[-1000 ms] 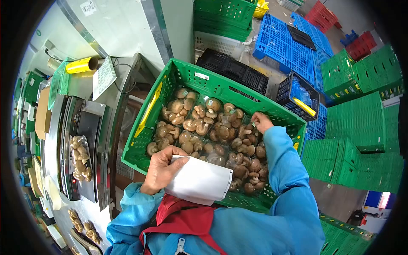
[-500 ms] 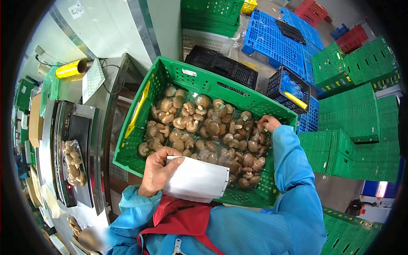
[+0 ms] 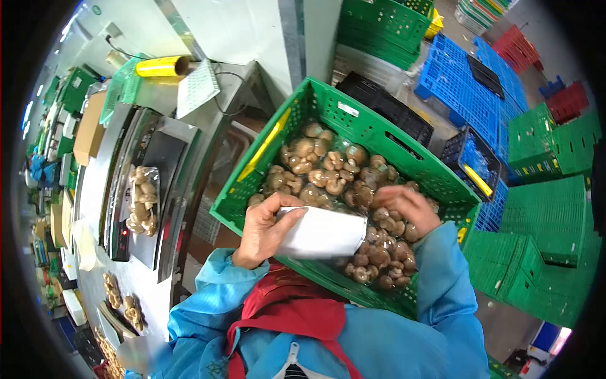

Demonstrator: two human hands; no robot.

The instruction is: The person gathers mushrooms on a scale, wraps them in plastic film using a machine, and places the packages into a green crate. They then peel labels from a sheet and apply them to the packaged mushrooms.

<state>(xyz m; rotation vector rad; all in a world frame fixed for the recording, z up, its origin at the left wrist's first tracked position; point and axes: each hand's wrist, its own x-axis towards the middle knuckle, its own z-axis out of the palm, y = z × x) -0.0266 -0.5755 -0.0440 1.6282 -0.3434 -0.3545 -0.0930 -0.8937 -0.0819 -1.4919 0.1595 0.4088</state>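
Observation:
A green plastic crate (image 3: 369,123) in front of me holds several clear-wrapped packs of brown mushrooms (image 3: 382,252). My left hand (image 3: 264,228) is closed on folded white label paper (image 3: 323,234), thumb on top, over the crate's near side. The paper hides some packs beneath it. Over the packs in the crate's right half is my right hand (image 3: 410,208), slightly blurred. Its fingers are stretched out toward the left, close over the mushrooms, and no object shows in them.
Left of the crate, a wrapped mushroom pack (image 3: 144,201) lies on a black-topped machine (image 3: 165,151). A yellow roll (image 3: 158,67) and a pale keypad (image 3: 197,88) sit behind it. Stacked green crates (image 3: 546,215) stand right; blue pallets (image 3: 454,82) lie beyond a black crate (image 3: 391,110).
My right hand has moved from the crate's right end inward over the packs, its fingers now stretched out. My left hand still holds the paper. The view has turned leftward.

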